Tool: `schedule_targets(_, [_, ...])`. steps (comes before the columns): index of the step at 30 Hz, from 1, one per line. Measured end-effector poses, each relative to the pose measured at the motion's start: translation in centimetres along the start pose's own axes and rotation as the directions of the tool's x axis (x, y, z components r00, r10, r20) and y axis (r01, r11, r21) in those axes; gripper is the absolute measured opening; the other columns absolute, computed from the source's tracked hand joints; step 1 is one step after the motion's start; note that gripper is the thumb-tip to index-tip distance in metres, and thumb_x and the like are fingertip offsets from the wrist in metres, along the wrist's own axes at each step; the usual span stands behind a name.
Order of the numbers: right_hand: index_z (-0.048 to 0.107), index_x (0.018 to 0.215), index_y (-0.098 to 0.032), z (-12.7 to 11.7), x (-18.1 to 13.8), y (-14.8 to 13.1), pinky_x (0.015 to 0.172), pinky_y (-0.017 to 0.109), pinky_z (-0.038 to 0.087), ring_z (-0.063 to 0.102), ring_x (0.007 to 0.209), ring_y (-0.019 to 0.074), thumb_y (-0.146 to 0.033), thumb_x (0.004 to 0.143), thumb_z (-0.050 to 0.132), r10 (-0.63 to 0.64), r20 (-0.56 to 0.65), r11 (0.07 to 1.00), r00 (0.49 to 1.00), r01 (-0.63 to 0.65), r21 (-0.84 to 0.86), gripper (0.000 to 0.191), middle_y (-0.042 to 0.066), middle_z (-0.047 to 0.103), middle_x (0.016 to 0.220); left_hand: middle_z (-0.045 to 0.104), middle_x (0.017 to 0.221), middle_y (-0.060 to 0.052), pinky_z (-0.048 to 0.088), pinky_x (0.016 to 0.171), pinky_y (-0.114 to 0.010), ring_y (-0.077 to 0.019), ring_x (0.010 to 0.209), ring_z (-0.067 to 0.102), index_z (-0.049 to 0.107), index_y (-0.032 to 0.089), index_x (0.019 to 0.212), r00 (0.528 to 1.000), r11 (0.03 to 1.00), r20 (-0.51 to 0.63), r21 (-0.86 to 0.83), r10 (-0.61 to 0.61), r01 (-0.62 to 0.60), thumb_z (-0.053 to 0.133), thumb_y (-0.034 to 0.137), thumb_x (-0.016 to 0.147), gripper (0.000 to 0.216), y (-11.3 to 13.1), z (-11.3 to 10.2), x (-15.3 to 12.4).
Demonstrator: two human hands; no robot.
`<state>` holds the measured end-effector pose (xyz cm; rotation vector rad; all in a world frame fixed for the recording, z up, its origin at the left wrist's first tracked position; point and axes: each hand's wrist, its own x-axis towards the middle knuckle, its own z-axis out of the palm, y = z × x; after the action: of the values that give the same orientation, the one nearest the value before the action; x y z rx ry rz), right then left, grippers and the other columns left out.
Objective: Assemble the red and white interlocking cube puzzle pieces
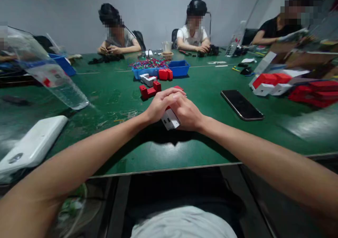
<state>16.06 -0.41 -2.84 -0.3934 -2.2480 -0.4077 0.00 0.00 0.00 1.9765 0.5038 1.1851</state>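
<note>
My left hand and my right hand are closed together around a small white plastic housing with dark slots in its near face. A bit of red shows above it between my palms; the rest is covered by my fingers. Just beyond my hands lie a red U-shaped plastic part and a white plastic part. Behind them, red blocks lean against a blue bin. Another red piece peeks out past my fingertips.
A black phone lies to the right, near a pile of red and white parts by a cardboard box. At left are a water bottle and a white device. Several people sit across the green table.
</note>
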Motion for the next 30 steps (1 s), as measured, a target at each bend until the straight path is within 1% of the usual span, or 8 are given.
schedule_targets(4, [0.05,0.122,-0.014,0.2,0.2,-0.2,0.086,0.047,0.055,0.059,0.106,0.0281,-0.024,0.085,0.052,-0.037,0.091,0.997,0.995,0.03,0.076,0.038,0.015,0.062,0.111,0.074,0.11,-0.009,0.052,0.093,-0.035,-0.0232,0.102,0.069,0.072,0.016,0.108,0.994,0.998,0.102,0.048,0.042,-0.047,0.065,0.041,0.083,0.036,0.8,-0.3,-0.2])
schedule_targets(7, [0.05,0.122,-0.012,0.3,0.0,0.0,0.089,0.047,0.054,0.061,0.107,0.0284,-0.021,0.085,0.051,-0.092,0.099,0.993,0.991,0.084,0.083,0.038,0.018,0.063,0.113,0.076,0.1,-0.009,0.052,0.088,-0.033,-0.021,0.094,0.07,0.074,0.015,0.098,0.995,0.998,0.09,0.048,0.037,-0.042,0.062,0.037,0.086,0.028,1.1,-0.1,-0.2])
schedule_targets(10, [0.05,0.121,-0.008,0.6,-0.4,0.2,0.086,0.048,0.055,0.062,0.102,0.0294,-0.02,0.083,0.051,-0.095,0.092,0.994,0.991,0.091,0.054,0.039,0.021,0.065,0.109,0.075,0.094,-0.007,0.052,0.087,-0.032,-0.0195,0.09,0.068,0.074,0.015,0.091,0.998,0.999,0.056,0.043,0.027,-0.03,0.059,0.032,0.086,0.023,1.1,0.3,-0.2])
schedule_targets(14, [0.05,0.114,-0.007,1.0,-0.9,0.5,0.079,0.047,0.056,0.063,0.092,0.029,-0.022,0.08,0.052,-0.095,0.077,0.995,0.992,0.093,0.024,0.038,0.02,0.065,0.1,0.075,0.095,-0.006,0.05,0.09,-0.033,-0.0198,0.093,0.067,0.073,0.015,0.091,0.999,1.0,0.044,0.017,0.002,-0.003,0.055,0.028,0.086,0.023,1.0,0.4,-0.1])
schedule_targets(17, [0.05,0.116,-0.007,1.1,-0.9,0.6,0.08,0.048,0.056,0.062,0.095,0.0298,-0.024,0.078,0.054,-0.07,0.068,0.997,0.995,0.069,0.019,0.042,0.02,0.065,0.101,0.074,0.095,-0.006,0.05,0.09,-0.034,-0.02,0.093,0.067,0.072,0.015,0.091,0.998,1.0,0.066,0.021,0.004,-0.006,0.054,0.028,0.087,0.022,0.9,0.3,0.0])
schedule_targets(20, [0.051,0.118,-0.01,0.8,-0.5,0.4,0.085,0.049,0.054,0.06,0.103,0.0303,-0.023,0.078,0.055,-0.062,0.079,0.995,0.995,0.055,0.083,0.042,0.019,0.064,0.107,0.073,0.097,-0.007,0.051,0.091,-0.035,-0.0211,0.096,0.067,0.071,0.016,0.092,0.994,0.997,0.087,0.029,0.069,-0.072,0.06,0.033,0.086,0.021,0.6,0.1,-0.1])
schedule_targets(24, [0.054,0.114,-0.014,0.2,0.3,-0.1,0.091,0.046,0.053,0.058,0.109,0.0283,-0.023,0.081,0.056,-0.027,0.094,0.986,0.995,0.011,0.164,0.034,0.016,0.064,0.112,0.072,0.103,-0.009,0.053,0.092,-0.037,-0.0228,0.099,0.068,0.072,0.016,0.096,0.976,0.98,0.105,0.044,0.189,-0.194,0.07,0.04,0.081,0.028,0.1,-0.1,-0.3])
schedule_targets(30, [0.055,0.115,-0.013,0.1,0.4,-0.2,0.092,0.045,0.054,0.06,0.107,0.0278,-0.02,0.075,0.059,-0.053,0.063,0.983,0.997,0.041,0.179,0.04,0.016,0.066,0.112,0.073,0.1,-0.009,0.054,0.091,-0.037,-0.0218,0.097,0.068,0.073,0.017,0.095,0.969,0.966,0.099,0.106,0.227,-0.237,0.067,0.037,0.084,0.024,-0.1,-0.1,-0.3])
